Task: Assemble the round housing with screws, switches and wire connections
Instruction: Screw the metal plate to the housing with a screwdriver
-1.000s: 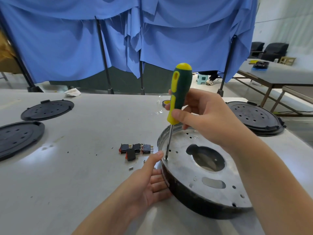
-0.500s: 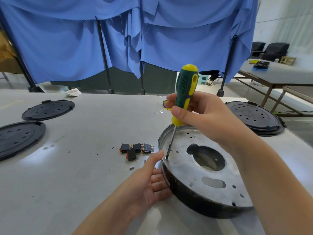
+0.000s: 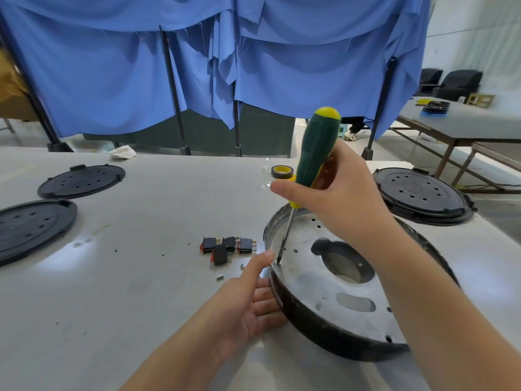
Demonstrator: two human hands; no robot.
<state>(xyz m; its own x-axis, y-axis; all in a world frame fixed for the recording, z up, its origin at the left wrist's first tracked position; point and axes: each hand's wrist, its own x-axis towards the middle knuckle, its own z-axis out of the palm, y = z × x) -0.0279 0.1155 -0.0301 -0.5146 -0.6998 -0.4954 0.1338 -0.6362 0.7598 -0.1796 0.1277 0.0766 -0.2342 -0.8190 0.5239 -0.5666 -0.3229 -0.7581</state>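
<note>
Since the earlier frame your screwdriver (image 3: 315, 159) had tipped its handle further to the right while the tip stayed at the same hole near the left rim of the round housing (image 3: 332, 294), and your left hand (image 3: 248, 300) had not shifted.

From the left, you had two black round covers (image 3: 81, 180) lying flat on the table (image 3: 141, 277), well apart from the work. Four small black switches (image 3: 228, 245) sat in a cluster just left of the housing, with two tiny loose metal bits near them, too small to name. One roll of tape (image 3: 282, 171) lay behind the driver. One more black cover (image 3: 423, 193) rested at the far right, so three covers in all.

Your left hand lay flat against the housing's dark side wall, fingers relaxed and thumb raised to the rim beside the driver tip, bracing rather than gripping. Your right hand (image 3: 344, 190) was curled tightly round the screwdriver handle. The housing sat on the table in front of you, metal plate facing up.

The slanted shaft was the risk, I judged: with the blade tilted, it could have jumped out of the screw head and skidded across the plate or into your left thumb, which sat very close. Whether a screw was seated under the tip could not be made out. The housing could also have slid right if your bracing hand eased.
</note>
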